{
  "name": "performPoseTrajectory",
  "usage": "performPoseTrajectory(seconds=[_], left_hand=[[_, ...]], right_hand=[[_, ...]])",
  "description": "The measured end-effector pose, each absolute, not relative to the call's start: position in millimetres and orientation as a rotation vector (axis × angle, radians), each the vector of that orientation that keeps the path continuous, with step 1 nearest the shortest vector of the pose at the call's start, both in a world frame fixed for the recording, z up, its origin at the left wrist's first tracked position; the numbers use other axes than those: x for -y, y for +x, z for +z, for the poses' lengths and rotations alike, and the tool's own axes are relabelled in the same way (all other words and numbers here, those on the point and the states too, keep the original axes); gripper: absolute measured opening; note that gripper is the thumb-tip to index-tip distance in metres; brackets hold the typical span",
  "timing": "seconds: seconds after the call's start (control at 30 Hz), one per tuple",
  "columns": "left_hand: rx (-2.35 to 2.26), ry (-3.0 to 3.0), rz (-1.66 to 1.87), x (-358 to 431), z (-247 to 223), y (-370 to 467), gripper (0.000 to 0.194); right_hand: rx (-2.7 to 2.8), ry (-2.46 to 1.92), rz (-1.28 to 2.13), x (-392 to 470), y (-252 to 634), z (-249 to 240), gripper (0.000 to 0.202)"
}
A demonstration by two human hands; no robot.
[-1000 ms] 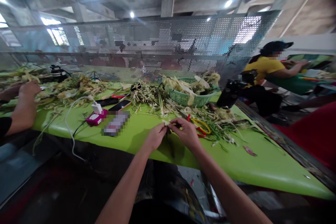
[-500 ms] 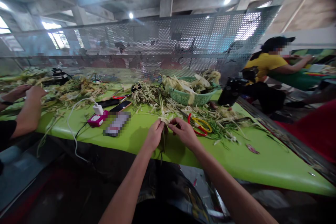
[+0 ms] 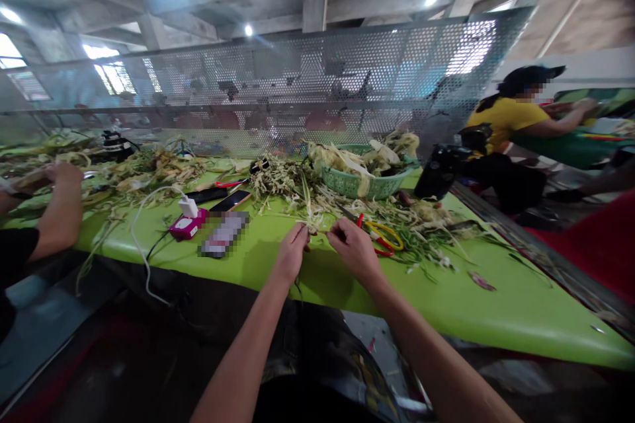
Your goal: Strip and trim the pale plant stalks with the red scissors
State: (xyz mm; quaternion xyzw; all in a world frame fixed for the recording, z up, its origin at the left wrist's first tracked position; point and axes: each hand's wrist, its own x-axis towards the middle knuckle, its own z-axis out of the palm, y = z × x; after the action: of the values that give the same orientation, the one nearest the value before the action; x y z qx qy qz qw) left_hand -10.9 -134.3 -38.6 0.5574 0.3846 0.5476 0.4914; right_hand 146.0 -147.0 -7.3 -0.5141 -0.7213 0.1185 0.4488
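Observation:
My left hand (image 3: 292, 250) is closed around a thin strand of pale plant fibre (image 3: 311, 217) near the middle of the green table (image 3: 520, 297). To its right, a small gap away, my right hand (image 3: 353, 248) has its fingers curled together; whatever they hold, if anything, is too small to make out. Scissors with red and yellow handles (image 3: 384, 236) lie just beyond the right hand, among green and pale plant scraps (image 3: 426, 248). Behind them stands a green basket (image 3: 367, 184) heaped with pale husks.
Left of my hands lie two phones (image 3: 233, 200) (image 3: 224, 235) and a magenta box (image 3: 187, 225) with a white plug and cable. A co-worker's hands (image 3: 67, 178) are at the far left. A black device (image 3: 439, 168) stands right of the basket; a person in yellow (image 3: 508, 117) sits beyond.
My right hand has drawn apart from the left, its fingers curling more. The dark strand that hung below my hands shows less now. The co-worker's hands at left have shifted slightly.

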Motion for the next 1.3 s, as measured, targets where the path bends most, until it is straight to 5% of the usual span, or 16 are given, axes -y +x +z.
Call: performPoseTrajectory(seconds=[0.23,0.6,0.9,1.3], left_hand=[[-0.923,1.595,1.229,143.9,-28.4,-10.0,0.033],[-0.864,1.780,1.098,150.1,-21.7,-7.4,0.032],[-1.133,2.094,1.046,142.7,-31.7,-4.9,0.025],[-0.988,2.306,0.947,147.4,-28.1,-1.6,0.023]], right_hand=[[1.619,-1.016,0.920,140.7,150.2,-6.6,0.025],[1.361,-1.092,0.733,130.0,160.0,-15.5,0.030],[1.673,-1.037,0.661,131.5,158.5,-11.9,0.020],[1.411,-1.072,0.809,125.6,157.2,-20.7,0.022]])
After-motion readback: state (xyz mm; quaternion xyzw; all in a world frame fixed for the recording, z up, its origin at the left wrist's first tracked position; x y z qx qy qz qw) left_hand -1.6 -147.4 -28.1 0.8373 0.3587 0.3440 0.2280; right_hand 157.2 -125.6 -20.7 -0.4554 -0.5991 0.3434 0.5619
